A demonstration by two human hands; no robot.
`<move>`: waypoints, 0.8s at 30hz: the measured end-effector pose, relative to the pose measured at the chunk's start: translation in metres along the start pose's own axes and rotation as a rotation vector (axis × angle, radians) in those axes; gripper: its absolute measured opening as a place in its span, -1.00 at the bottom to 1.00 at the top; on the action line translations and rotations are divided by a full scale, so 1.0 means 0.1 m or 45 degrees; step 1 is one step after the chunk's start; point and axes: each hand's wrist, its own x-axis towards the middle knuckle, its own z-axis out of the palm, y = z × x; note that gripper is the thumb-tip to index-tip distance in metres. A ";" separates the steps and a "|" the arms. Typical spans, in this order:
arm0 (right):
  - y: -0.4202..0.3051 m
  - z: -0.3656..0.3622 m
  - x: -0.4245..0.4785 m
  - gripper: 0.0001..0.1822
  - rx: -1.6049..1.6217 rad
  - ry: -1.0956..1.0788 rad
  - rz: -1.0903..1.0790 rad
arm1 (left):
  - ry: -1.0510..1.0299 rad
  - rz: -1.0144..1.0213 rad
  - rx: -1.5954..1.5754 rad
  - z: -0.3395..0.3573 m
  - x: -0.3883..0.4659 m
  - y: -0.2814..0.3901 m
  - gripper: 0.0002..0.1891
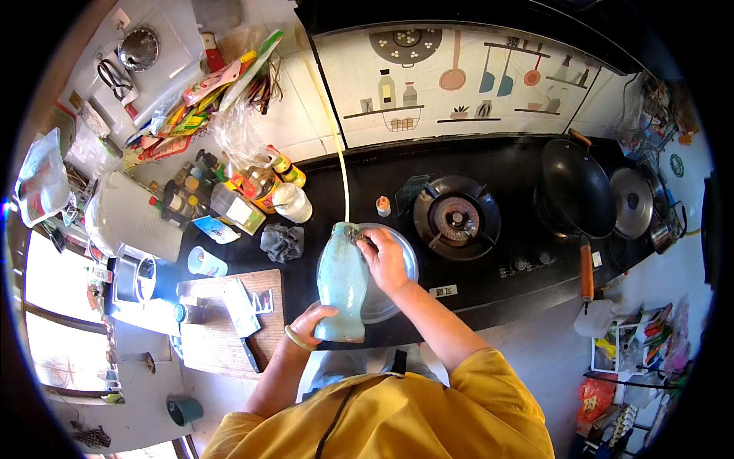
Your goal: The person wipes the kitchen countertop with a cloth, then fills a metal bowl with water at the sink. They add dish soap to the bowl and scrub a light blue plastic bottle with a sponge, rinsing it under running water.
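Observation:
A pale blue glazed ceramic vase [342,281] leans in front of me, its neck towards the wall. My left hand [311,326], with a bangle at the wrist, grips it near the base. At the neck, my right hand [385,259] pinches a dark, rough wad, seemingly a metal scouring pad [354,234], and presses it against the rim side. Beneath the vase and my right forearm, a round basin [410,258] sits on the black countertop [367,172]; much of it is hidden. The inside of the vase does not show.
Right of the basin is a gas burner [457,218]; further right stands a wok [576,189]. To the left, a cleaver [241,307] and a kitchen knife [250,354] lie on a wooden cutting board [269,287]. A crumpled grey plastic bag [282,242] and a white jar [292,203] sit behind.

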 end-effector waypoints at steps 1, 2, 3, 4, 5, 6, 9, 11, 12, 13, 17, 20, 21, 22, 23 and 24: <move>-0.07 -0.01 -0.11 -0.82 -0.020 -0.007 -0.020 | 0.028 0.042 0.011 -0.04 -0.01 -0.03 -0.57; -0.20 -0.03 -0.27 -0.80 0.008 -0.047 -0.015 | 0.056 0.091 0.021 -0.07 0.00 -0.05 -0.58; -0.33 -0.03 -0.45 -0.79 0.034 -0.085 -0.014 | 0.105 0.181 0.055 -0.18 0.02 -0.16 -0.58; -0.40 0.00 -0.63 -0.78 0.031 -0.102 -0.039 | 0.146 0.169 0.045 -0.22 0.04 -0.17 -0.58; -0.46 0.01 -0.76 -0.76 0.023 -0.113 -0.060 | 0.184 0.153 0.033 -0.19 0.04 -0.12 -0.58; -0.47 0.00 -0.79 -0.74 0.028 -0.134 -0.044 | 0.213 0.037 -0.015 -0.16 0.04 -0.05 -0.59; -0.47 -0.02 -0.41 -0.79 -0.138 -0.006 -0.081 | 0.141 -0.092 -0.067 0.03 -0.05 0.23 -0.60; -0.20 0.03 -0.08 -0.83 -0.103 0.067 0.083 | -0.036 -0.130 -0.173 -0.09 -0.01 0.21 -0.61; -0.18 0.09 -0.02 -0.84 -0.038 0.126 -0.006 | -0.104 -0.175 -0.271 -0.19 0.02 0.17 -0.62; -0.21 0.14 -0.09 -0.84 -0.082 0.120 0.009 | -0.149 -0.260 -0.458 -0.41 0.13 0.04 -0.62; -0.60 0.30 -0.75 -0.78 -0.091 0.022 -0.088 | -0.018 -0.220 -0.613 -0.58 0.27 -0.04 -0.59; -0.61 0.30 -0.73 -0.79 -0.154 0.033 -0.122 | -0.051 -0.269 -0.585 -0.59 0.26 -0.02 -0.56; -0.59 0.26 -0.59 -0.82 -0.253 0.045 -0.089 | -0.059 -0.293 -0.569 -0.53 0.21 0.05 -0.55; -0.52 0.24 -0.44 -0.82 -0.253 0.090 -0.017 | -0.101 -0.270 -0.473 -0.45 0.11 0.12 -0.48; -0.44 0.23 -0.28 -0.83 -0.246 0.134 0.045 | -0.162 -0.277 -0.512 -0.49 0.13 0.07 -0.47; -0.38 0.25 -0.18 -0.84 -0.182 0.197 -0.003 | -0.218 -0.289 -0.547 -0.55 0.19 -0.02 -0.46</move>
